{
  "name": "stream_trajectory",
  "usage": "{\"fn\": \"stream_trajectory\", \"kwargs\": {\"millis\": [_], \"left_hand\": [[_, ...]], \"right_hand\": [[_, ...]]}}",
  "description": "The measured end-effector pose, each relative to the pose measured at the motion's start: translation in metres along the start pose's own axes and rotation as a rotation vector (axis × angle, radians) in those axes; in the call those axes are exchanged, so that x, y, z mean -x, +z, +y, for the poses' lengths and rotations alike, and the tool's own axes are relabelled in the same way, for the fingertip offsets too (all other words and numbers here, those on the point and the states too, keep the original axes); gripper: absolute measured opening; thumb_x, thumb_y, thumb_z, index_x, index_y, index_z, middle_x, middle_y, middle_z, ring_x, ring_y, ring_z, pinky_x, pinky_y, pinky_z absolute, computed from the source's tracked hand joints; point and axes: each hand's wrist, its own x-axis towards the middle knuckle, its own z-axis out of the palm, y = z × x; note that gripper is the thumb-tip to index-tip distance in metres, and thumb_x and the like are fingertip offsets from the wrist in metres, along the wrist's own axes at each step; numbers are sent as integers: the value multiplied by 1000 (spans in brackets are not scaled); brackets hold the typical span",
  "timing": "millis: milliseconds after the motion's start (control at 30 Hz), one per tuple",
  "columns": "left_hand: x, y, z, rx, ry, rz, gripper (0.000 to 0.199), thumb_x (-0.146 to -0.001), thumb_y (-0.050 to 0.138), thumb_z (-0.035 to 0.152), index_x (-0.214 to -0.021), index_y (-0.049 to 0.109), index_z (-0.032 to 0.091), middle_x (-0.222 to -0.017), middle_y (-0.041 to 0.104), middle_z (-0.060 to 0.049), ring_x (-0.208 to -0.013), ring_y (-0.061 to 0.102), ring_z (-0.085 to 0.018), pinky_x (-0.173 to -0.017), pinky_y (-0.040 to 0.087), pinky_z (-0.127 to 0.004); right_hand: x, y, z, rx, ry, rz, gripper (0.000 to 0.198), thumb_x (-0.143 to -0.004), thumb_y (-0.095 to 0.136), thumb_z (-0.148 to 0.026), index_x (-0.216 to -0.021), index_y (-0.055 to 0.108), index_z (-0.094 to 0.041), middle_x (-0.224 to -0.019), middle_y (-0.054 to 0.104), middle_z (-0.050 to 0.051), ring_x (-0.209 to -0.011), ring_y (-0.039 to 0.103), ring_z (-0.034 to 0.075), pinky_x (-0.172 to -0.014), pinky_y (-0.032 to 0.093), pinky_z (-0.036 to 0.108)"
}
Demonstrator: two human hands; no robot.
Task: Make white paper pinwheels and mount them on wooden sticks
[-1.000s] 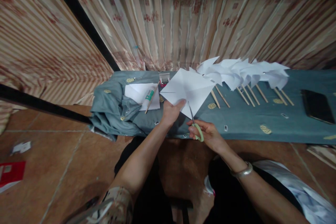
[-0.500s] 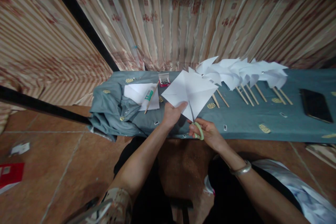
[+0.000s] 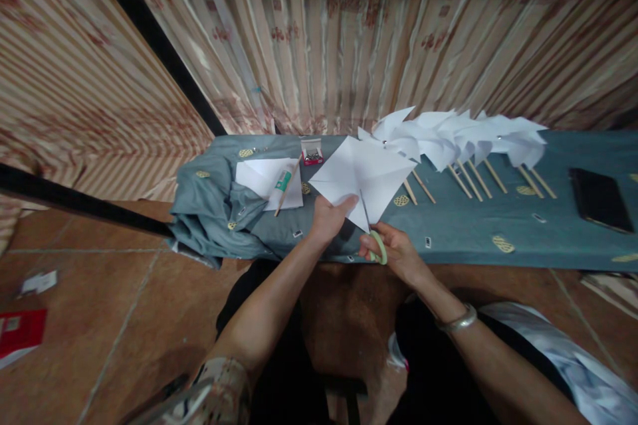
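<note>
A square white sheet of paper (image 3: 371, 169) is held up over the cloth-covered surface, one corner toward me. My left hand (image 3: 331, 218) pinches its lower left edge, thumb on top. In my right hand (image 3: 395, 249) is a pair of scissors (image 3: 381, 249) with pale green handles. Its blades lie along the paper from the near corner toward the middle and look nearly closed. A slit shows at the left corner of the sheet. Just behind it lie several white paper pinwheels (image 3: 436, 136) on wooden sticks, overlapping in a row.
On the left lie stacked white paper (image 3: 254, 176), a glue stick (image 3: 283, 180) and a wooden stick (image 3: 294, 179). A small open box of metal pins (image 3: 312, 154) sits behind them. A black phone (image 3: 601, 199) rests at the right on the grey-green cloth (image 3: 463, 229). A curtain (image 3: 319, 33) hangs behind.
The scissor blades have come closer together on the paper. My left hand and the sheet have shifted very slightly to the right and toward me.
</note>
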Motion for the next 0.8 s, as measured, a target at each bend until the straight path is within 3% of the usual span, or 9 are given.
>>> {"fn": "stream_trajectory", "kwargs": {"millis": [500, 800], "left_hand": [[2, -1, 0, -25, -6, -9, 24, -60, 76, 26, -79, 71, 12, -80, 73, -7, -70, 64, -17, -70, 51, -29], [0, -2, -3, -12, 20, -10, 27, -61, 76, 26, -84, 71, 12, -84, 74, -8, -74, 66, -18, -73, 51, -29]], "right_hand": [[0, 0, -3, -17, 2, -2, 48, -54, 84, -52, -76, 57, -20, -53, 60, -4, -47, 53, 9, -48, 43, 21], [-2, -1, 0, -27, 20, -8, 54, -54, 85, -51, -90, 62, -18, -53, 61, -3, -47, 53, 9, -49, 43, 22]]}}
